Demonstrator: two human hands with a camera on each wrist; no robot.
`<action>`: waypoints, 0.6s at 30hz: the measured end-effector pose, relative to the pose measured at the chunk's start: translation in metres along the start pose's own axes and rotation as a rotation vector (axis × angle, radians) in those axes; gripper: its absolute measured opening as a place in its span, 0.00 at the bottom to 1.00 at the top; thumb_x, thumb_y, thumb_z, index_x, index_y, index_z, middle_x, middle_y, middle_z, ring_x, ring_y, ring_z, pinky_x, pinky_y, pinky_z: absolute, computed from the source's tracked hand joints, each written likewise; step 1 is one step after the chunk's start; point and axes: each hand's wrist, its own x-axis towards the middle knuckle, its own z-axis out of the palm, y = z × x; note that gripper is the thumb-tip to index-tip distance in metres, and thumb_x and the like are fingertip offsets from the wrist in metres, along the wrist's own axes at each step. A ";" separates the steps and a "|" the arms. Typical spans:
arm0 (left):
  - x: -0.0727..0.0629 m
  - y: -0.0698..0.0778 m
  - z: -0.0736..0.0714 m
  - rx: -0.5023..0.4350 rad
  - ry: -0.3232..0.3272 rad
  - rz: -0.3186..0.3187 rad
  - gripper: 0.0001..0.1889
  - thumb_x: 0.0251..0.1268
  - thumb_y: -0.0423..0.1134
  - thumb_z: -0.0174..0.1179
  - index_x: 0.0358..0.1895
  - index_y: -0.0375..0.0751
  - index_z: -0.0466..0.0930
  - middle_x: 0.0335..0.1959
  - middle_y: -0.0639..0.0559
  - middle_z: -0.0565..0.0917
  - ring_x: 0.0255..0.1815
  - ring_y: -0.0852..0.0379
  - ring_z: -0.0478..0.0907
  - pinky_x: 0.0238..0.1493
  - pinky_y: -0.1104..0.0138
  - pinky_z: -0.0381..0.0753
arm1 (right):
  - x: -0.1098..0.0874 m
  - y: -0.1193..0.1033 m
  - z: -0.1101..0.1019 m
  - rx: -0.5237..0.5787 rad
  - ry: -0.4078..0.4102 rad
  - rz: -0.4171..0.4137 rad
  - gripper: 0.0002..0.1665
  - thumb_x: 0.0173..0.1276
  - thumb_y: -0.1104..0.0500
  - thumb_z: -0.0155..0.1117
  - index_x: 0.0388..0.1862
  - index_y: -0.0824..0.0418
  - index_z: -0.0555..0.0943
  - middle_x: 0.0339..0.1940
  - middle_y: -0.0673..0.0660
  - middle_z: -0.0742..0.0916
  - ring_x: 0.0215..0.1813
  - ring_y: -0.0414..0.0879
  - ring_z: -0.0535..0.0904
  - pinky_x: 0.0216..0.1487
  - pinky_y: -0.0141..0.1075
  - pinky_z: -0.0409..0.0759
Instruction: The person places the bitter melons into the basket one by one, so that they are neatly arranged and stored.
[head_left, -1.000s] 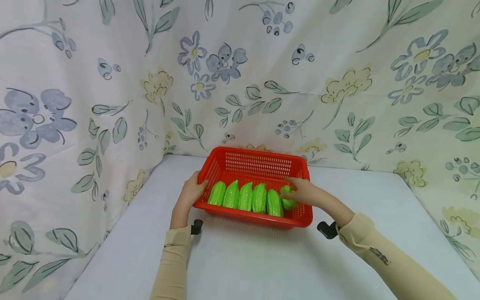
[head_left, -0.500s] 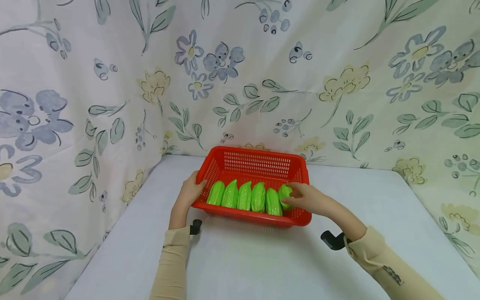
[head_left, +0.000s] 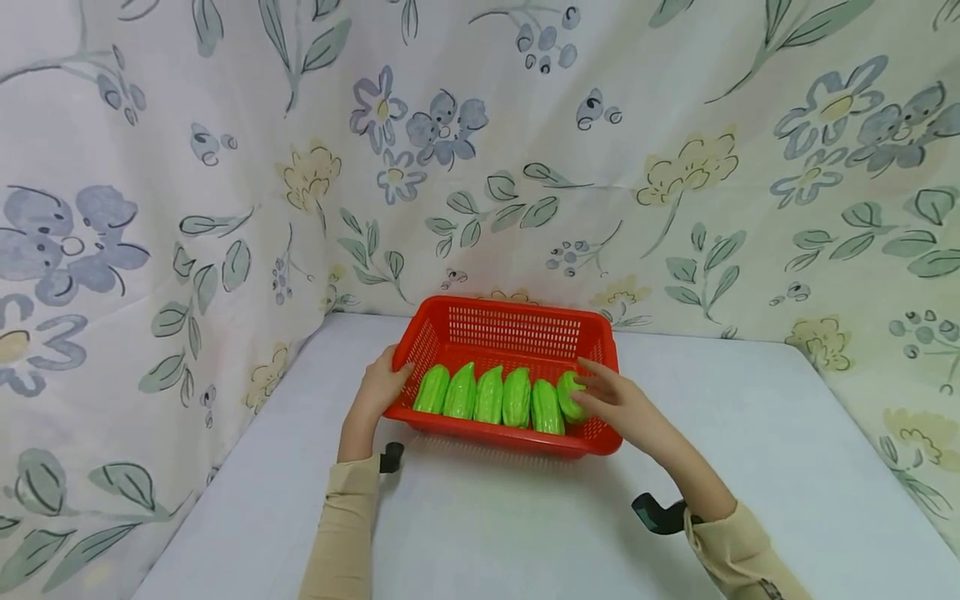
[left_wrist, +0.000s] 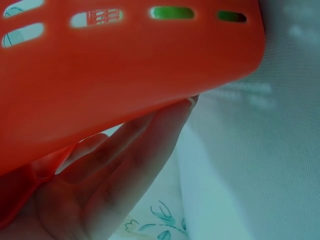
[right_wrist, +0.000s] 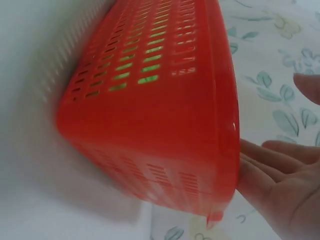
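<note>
In the head view a red plastic basket (head_left: 495,430) with slotted walls stands on the table. Several bright green, ridged gourd-like vegetables (head_left: 489,395) lie side by side in a row along its near wall. My left hand (head_left: 381,385) grips the basket's left rim, thumb inside; the left wrist view shows the other fingers (left_wrist: 145,145) outside, beneath the rim. Over the right rim reaches my right hand (head_left: 621,405), fingers spread and holding nothing. Its thumb overlaps the rightmost green vegetable (head_left: 572,398). The right wrist view has this hand beside the basket's rim (right_wrist: 225,100).
A white-covered table (head_left: 510,533) lies beneath the basket. Floral cloth (head_left: 480,150) hangs close behind it and along the left side. Black wrist devices (head_left: 660,515) stick out at both sleeves.
My right hand has let go of the rightmost green vegetable, drawn back toward the right rim and opened its fingers. That vegetable now stands straighter in the row. My left hand stays on the rim.
</note>
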 end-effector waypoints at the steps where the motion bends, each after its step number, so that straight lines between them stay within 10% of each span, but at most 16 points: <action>1: 0.000 0.000 0.000 0.002 0.000 0.000 0.28 0.74 0.43 0.49 0.73 0.38 0.57 0.58 0.35 0.78 0.46 0.45 0.79 0.43 0.56 0.85 | -0.001 0.000 0.001 0.014 0.019 -0.004 0.40 0.73 0.49 0.57 0.77 0.62 0.56 0.69 0.69 0.74 0.69 0.66 0.71 0.57 0.53 0.80; 13: -0.002 -0.001 0.000 0.203 0.107 0.030 0.38 0.72 0.50 0.51 0.78 0.39 0.48 0.59 0.28 0.77 0.38 0.44 0.80 0.35 0.57 0.81 | 0.001 -0.006 0.016 0.141 0.194 -0.073 0.37 0.75 0.46 0.53 0.79 0.45 0.54 0.77 0.58 0.67 0.76 0.60 0.63 0.65 0.57 0.70; 18: -0.002 0.001 -0.002 0.319 0.226 0.114 0.39 0.72 0.56 0.50 0.77 0.40 0.50 0.66 0.27 0.69 0.61 0.32 0.73 0.61 0.42 0.73 | 0.004 -0.012 0.012 -0.002 0.264 -0.027 0.40 0.74 0.39 0.50 0.79 0.40 0.49 0.80 0.57 0.59 0.79 0.63 0.53 0.64 0.65 0.66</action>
